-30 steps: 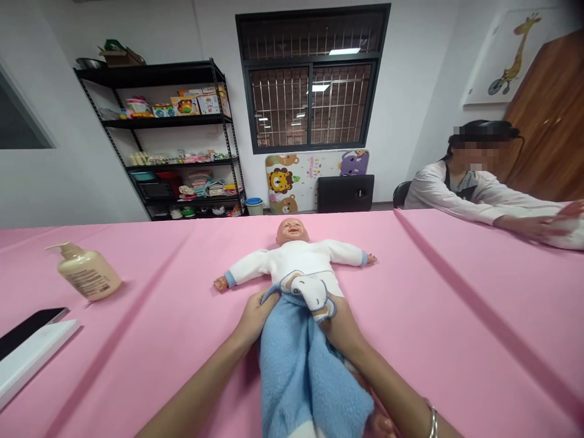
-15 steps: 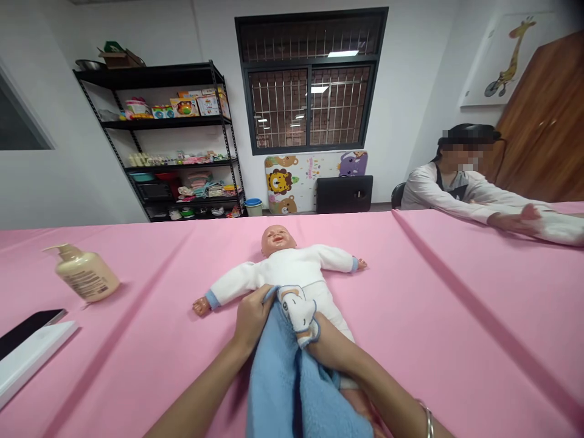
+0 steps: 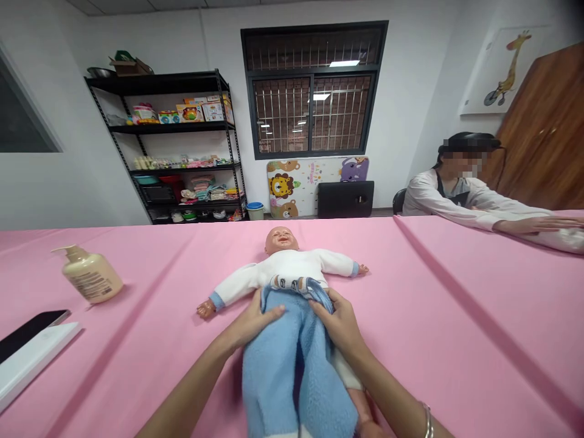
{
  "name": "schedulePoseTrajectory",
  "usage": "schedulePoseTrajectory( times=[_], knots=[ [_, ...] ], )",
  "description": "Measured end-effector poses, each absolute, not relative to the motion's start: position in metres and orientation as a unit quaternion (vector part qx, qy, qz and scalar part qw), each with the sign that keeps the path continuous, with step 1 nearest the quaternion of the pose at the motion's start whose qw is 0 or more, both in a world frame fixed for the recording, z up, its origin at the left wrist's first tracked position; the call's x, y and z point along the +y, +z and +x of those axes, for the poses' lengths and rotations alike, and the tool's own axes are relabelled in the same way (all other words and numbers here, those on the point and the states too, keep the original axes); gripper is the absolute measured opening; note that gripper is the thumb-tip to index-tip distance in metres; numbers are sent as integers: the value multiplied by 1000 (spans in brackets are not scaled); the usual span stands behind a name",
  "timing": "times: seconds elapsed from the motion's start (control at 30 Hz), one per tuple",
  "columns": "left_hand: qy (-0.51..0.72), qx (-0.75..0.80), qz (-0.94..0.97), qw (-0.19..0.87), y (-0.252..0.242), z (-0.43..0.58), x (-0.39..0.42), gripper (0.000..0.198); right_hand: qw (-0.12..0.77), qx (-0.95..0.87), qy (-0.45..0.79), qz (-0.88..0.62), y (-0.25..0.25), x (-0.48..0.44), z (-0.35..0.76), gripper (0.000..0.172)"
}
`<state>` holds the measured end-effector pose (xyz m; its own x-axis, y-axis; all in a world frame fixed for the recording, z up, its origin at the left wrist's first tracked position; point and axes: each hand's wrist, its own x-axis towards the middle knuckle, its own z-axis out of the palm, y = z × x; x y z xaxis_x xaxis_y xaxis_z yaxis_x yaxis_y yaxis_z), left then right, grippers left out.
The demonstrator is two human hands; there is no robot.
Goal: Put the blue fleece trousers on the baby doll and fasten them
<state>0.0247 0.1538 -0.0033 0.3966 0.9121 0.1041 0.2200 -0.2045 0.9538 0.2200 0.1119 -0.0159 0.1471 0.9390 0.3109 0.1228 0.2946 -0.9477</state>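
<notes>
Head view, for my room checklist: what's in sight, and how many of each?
doll: one, white top, lying mid-table.
towel: one, blue, over the doll's lower body.
pump bottle: one, cream, table's left.
phone: one, black, on a white box, left edge.
table cover: one, pink, across the table.
shelf: one, black, back wall, left.
window: one, dark-framed, barred, back wall.
giraffe picture: one, white, right wall.
wardrobe: one, brown, far right.
co-worker: one, white top, seated right.
left hand: one, on the towel's top edge.
right hand: one, on the same edge.
bangle: one, silver, right wrist.
</notes>
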Motion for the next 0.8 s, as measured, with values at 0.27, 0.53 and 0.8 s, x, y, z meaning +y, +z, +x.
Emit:
schedulePoseTrajectory(
  times=[0.27, 0.53, 0.8],
  knots=[
    [491, 472, 578, 450, -18, 26, 171, 68, 592, -518, 511, -346, -20, 121, 210, 48],
    [480, 506, 575, 428, -12, 11, 185, 68, 601, -351, 613, -373, -21, 121, 228, 37],
    [353, 446, 661, 489, -12, -19, 204, 59, 570, -368, 664, -315, -7, 112, 226, 40]
  ],
)
